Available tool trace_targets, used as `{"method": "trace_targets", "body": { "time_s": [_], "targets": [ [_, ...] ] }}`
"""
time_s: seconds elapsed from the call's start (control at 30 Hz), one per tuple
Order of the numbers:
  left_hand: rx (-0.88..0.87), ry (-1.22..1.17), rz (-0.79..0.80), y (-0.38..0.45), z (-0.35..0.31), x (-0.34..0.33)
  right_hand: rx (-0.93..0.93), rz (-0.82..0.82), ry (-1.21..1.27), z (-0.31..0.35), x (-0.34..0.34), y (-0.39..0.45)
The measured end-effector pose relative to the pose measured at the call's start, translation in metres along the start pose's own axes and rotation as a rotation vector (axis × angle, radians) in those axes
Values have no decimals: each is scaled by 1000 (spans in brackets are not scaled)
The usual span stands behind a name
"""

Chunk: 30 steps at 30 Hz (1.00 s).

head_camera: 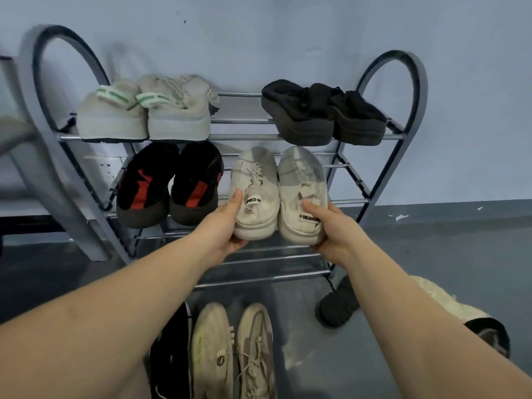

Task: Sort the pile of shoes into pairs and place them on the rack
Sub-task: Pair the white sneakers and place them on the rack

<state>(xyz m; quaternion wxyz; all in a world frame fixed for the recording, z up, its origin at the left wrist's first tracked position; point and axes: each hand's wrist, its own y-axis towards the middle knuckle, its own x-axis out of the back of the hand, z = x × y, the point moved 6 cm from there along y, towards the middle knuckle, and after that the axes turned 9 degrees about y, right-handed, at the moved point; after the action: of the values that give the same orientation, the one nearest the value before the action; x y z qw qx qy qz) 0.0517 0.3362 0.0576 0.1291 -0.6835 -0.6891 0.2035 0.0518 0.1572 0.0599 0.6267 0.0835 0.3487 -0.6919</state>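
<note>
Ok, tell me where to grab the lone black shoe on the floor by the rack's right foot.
Grip the black shoe across its chunky rounded end, coming from above and the right. That end faces the camera in open floor, while its far end is tucked behind the right hand side forearm, near the rack leg.

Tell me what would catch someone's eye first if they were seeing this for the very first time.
Most likely the pair of cream sneakers at the centre, left hand and right hand each gripping one at the heel on the middle shelf of the metal rack. Next, the black slippers with red patches beside them. On the floor below, two beige shoes lie side by side.
</note>
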Motion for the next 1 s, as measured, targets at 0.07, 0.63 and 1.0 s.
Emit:
{"method": "trace_targets", "body": {
  "time_s": [0.07, 0.63, 1.0],
  "targets": [
    [-5, 0, -18, 11, -3, -4, 0, -20, 33, 4, 2, 8],
    [-51, 297, 28, 77, -6, -52, 246, -302, -257, 48, 54, 68],
    [-51, 642, -1, 96, -12, -51, 433, -479, -498, 63, 62, 87]
  ]
}}
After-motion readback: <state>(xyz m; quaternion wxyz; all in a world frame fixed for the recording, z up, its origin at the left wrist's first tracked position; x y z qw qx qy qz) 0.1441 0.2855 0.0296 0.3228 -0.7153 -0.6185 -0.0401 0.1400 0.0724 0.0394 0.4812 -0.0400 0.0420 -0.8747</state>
